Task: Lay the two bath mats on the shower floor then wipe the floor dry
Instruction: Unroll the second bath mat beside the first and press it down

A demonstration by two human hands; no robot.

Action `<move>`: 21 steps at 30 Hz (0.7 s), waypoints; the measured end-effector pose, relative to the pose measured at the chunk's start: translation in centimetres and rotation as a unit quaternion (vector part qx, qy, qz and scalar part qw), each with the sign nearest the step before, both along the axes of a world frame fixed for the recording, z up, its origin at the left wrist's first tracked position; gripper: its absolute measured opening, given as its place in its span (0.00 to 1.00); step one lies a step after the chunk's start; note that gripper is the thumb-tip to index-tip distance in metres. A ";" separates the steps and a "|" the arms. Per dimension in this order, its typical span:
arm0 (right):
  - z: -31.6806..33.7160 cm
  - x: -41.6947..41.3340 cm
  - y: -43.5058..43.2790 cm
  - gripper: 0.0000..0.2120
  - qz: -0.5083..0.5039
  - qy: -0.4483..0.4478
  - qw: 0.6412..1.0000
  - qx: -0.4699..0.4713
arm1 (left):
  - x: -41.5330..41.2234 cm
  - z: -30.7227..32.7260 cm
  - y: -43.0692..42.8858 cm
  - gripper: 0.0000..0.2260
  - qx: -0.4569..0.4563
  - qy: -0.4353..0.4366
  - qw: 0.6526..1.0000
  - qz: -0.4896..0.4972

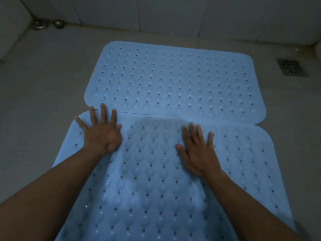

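Near mat [156, 197], blue, perforated, far mat [173, 80] touching

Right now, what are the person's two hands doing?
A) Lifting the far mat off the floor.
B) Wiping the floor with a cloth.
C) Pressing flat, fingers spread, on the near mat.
C: the left hand and right hand both lie flat with straight, spread fingers on the near blue mat, holding nothing.

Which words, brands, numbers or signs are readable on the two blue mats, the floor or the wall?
None: no text shows on the far mat, the near mat, the floor, the wall or the drain cover.
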State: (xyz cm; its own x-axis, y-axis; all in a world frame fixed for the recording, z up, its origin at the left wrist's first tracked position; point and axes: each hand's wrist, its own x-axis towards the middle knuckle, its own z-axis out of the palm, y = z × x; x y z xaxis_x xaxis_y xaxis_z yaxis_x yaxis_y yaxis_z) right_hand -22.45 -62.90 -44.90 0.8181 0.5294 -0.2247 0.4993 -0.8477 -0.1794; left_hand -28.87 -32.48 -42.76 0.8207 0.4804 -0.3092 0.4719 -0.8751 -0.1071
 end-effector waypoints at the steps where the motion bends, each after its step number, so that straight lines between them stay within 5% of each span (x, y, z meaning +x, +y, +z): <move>1: 0.1 0.3 -1.7 0.36 -0.022 0.002 1.000 -0.010 | 0.5 0.2 -1.3 0.28 0.013 -0.013 1.000 -0.015; 6: 0.3 2.1 -8.7 0.35 -0.145 -0.012 0.988 -0.046 | 2.6 -0.2 -11.7 0.30 -0.062 -0.128 0.983 -0.115; 16: 0.1 4.2 -12.3 0.39 -0.167 -0.041 0.985 -0.034 | 4.8 -2.3 -19.8 0.34 -0.078 -0.045 0.989 -0.115; 21: 0.3 6.8 -12.8 0.30 -0.147 -0.067 0.987 0.022 | 5.0 -1.6 -19.9 0.34 -0.078 -0.022 0.990 -0.117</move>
State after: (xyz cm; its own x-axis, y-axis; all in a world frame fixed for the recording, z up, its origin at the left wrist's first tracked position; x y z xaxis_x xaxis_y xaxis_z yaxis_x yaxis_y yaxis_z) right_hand -15.70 -75.66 -44.60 0.9582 0.2726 -0.0867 0.2555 -0.9520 -0.1686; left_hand -23.88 -52.39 -44.35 0.9180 0.2246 -0.3270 0.2555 -0.9653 0.0542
